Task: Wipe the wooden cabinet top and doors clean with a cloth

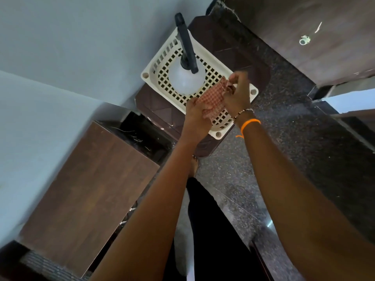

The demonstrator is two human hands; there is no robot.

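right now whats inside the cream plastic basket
A translucent white spray bottle with a black trigger head lies in the cream lattice basket. The hands, left and right, hold a red checked cloth above it, hiding part of the basket's floor.

Bare forearms, orange thread [250,123] and beaded bracelet [243,113] (right wrist), black trousers [213,230]
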